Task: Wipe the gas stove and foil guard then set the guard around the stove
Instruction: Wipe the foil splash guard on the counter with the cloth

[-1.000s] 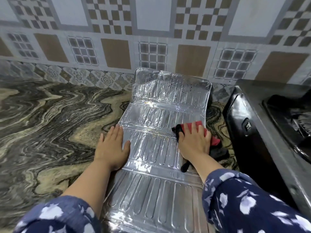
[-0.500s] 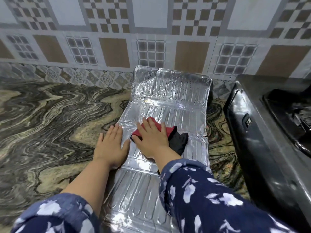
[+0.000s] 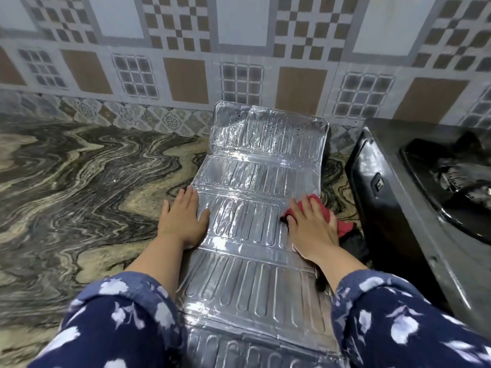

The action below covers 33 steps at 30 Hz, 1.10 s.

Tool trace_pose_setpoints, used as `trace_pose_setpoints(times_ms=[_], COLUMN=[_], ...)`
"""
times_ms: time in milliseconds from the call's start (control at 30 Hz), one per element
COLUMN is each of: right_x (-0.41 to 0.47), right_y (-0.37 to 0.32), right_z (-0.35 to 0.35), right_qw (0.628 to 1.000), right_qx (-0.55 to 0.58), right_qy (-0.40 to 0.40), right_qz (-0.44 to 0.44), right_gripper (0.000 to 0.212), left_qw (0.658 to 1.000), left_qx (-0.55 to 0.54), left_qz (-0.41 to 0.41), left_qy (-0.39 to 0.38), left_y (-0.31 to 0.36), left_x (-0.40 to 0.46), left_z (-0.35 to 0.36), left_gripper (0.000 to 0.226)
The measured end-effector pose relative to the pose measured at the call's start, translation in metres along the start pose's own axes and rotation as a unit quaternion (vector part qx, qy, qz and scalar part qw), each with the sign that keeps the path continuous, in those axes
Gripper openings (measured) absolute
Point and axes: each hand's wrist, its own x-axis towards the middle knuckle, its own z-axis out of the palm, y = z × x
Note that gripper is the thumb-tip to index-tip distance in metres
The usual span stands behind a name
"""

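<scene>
Now the foil guard (image 3: 255, 235) lies flat on the marble counter (image 3: 79, 181).
Left hand (image 3: 183, 219) presses flat on its left edge; right hand (image 3: 310, 224) presses flat on a red cloth (image 3: 322, 208). Black gas stove (image 3: 414, 197) stands just right.

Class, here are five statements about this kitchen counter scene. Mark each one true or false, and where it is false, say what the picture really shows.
1. The foil guard lies on the counter, its far panel leaning against the tiled wall. True.
2. The left hand presses the cloth. False: the right hand presses the red cloth; the left rests flat at the guard's left edge.
3. The gas stove sits to the right of the guard. True.
4. The guard stands around the stove. False: it lies beside the stove.
5. The cloth is blue. False: it is red and black.
</scene>
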Motion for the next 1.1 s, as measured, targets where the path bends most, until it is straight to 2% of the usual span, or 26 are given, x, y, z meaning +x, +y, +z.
trace_pose_setpoints(times_ms=[67,133,200,300,467,667,733,833,967,1100], right_x=[-0.014,-0.028,-0.038,-0.037,-0.022,-0.012,-0.006,0.001,0.002,-0.008], right_y=[0.002,0.003,0.003,0.002,-0.007,-0.089,-0.117,-0.143,-0.135,-0.101], right_z=[-0.003,-0.007,-0.007,-0.006,-0.023,-0.035,-0.027,-0.006,0.010,0.009], right_qw=[0.999,0.993,0.994,0.996,0.991,0.984,0.975,0.960,0.970,0.986], right_qx=[0.048,0.097,0.060,-0.019,0.016,0.072,0.045,-0.035,-0.017,0.003], right_qy=[0.025,0.062,0.053,0.065,0.118,0.103,0.083,0.002,-0.010,-0.005], right_qz=[-0.004,0.032,0.069,0.060,0.054,-0.127,-0.202,-0.276,-0.240,-0.167], right_gripper=[0.060,0.068,0.070,0.059,0.041,0.046,0.048,0.049,0.051,0.053], left_qw=[1.000,0.999,0.998,0.995,0.988,0.988,0.988,0.989,0.987,0.986], left_qx=[-0.010,-0.026,-0.022,0.019,0.020,0.003,0.003,0.002,-0.007,-0.014], left_qz=[0.001,0.005,0.008,-0.008,-0.022,-0.022,-0.026,-0.039,-0.044,-0.043], left_qy=[-0.023,-0.048,-0.063,-0.094,-0.152,-0.154,-0.152,-0.146,-0.152,-0.159], left_y=[0.000,-0.002,-0.006,-0.009,-0.008,-0.008,-0.008,-0.007,-0.008,-0.008], left_x=[0.001,0.001,-0.003,-0.017,-0.033,-0.035,-0.033,-0.032,-0.032,-0.034], left_z=[-0.005,-0.013,-0.018,-0.020,-0.023,-0.020,-0.017,-0.013,-0.013,-0.018], left_gripper=[0.067,0.070,0.073,0.077,0.082,0.081,0.080,0.080,0.078,0.077])
